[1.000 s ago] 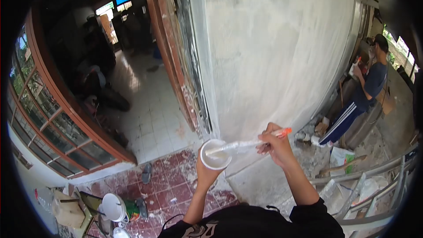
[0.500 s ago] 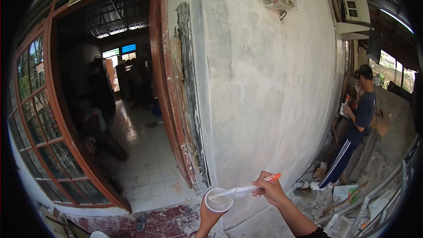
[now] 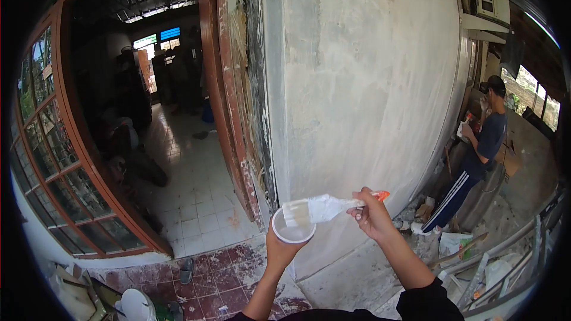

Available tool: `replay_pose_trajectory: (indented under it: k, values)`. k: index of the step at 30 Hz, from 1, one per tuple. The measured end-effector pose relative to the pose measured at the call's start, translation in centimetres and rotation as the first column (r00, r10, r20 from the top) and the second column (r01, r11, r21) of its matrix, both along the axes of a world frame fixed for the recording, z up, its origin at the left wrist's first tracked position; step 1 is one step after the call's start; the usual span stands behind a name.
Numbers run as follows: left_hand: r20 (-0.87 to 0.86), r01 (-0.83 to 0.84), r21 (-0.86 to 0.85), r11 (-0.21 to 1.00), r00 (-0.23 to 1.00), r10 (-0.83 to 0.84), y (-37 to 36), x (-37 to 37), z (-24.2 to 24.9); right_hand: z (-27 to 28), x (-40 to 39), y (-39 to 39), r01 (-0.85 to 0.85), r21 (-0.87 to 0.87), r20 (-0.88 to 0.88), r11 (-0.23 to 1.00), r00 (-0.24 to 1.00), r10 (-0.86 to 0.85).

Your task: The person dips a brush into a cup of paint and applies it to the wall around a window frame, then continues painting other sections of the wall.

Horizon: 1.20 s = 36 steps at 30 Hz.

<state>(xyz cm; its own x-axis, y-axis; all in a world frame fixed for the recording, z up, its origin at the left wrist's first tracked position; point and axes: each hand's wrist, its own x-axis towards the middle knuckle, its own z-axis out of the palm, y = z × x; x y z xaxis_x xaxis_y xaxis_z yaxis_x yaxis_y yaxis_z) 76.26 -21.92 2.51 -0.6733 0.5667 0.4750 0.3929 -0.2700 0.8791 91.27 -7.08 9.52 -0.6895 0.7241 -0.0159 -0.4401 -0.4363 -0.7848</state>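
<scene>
My left hand is wrapped round a small white cup and holds it tilted with its mouth facing me. In my right hand is a paintbrush, gripped by its handle with the orange end poking out past the fingers. White paint coats the brush's middle, and its bristles lie over the cup's mouth at the rim. Behind both hands rises a wall with patchy white and grey paint.
A brown-framed doorway opens onto a tiled floor at left. At right a person stands by the wall, with scrap pipes and boards on the ground nearby. A white bucket stands at lower left; a sandal lies on red tiles.
The brush has risen from inside the cup to its rim, its broad side now showing. Both hands sit higher in view, and the camera has tipped downward.
</scene>
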Motion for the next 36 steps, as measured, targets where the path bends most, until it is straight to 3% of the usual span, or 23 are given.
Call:
replay_pose_trajectory:
  k: [6,10,15,18,20,22,27,29,31,33,36]
  values:
    - [-0.015,-0.006,0.039,0.999,1.0,0.007,0.5,-0.2,3.0,3.0,-0.2,-0.1,0.01,-0.192,0.091,0.981,0.996,0.008]
    - [-0.027,0.015,0.08,0.997,1.0,-0.013,0.5,-0.1,4.0,3.9,-0.1,-0.1,-0.05,-0.23,0.078,0.972,0.994,0.07]
    - [0.061,0.017,0.104,0.994,0.998,-0.023,0.1,0.0,4.1,3.8,0.0,-0.3,-0.001,-0.223,0.088,0.975,0.996,0.021]
    - [0.104,0.034,0.115,0.993,0.994,-0.046,-0.2,-0.3,3.4,3.3,0.0,-0.2,0.037,-0.234,0.077,0.972,0.997,-0.019]
    - [0.058,-0.007,0.059,0.998,0.998,0.004,-0.1,-0.5,3.1,3.6,0.3,0.6,-0.042,-0.31,0.026,0.95,0.998,0.053]
    - [0.036,0.001,0.1,0.995,0.999,-0.004,0.1,-0.7,1.9,4.8,0.8,1.4,-0.074,-0.275,-0.051,0.959,0.997,0.062]
    - [0.112,0.027,0.076,0.997,0.993,-0.035,0.0,-0.5,1.0,14.6,0.3,4.1,-0.093,-0.124,-0.373,0.988,0.927,0.041]
    - [0.237,0.084,0.025,0.996,0.967,-0.088,-0.3,-0.4,0.7,19.8,-0.3,5.1,-0.06,-0.007,-0.499,0.998,0.865,0.048]
    - [0.252,0.107,0.042,0.993,0.961,-0.115,-0.6,-0.6,0.4,24.9,-1.3,6.5,0.068,0.12,-0.595,0.991,0.804,0.017]
    - [0.271,0.125,0.051,0.991,0.953,-0.134,-1.2,-0.8,0.2,29.8,-2.4,7.6,0.098,0.118,-0.701,0.988,0.713,0.014]
    - [0.281,0.115,0.027,0.993,0.952,-0.118,-2.3,-1.2,0.0,36.1,-4.1,9.0,0.302,0.221,-0.817,0.927,0.576,0.007]
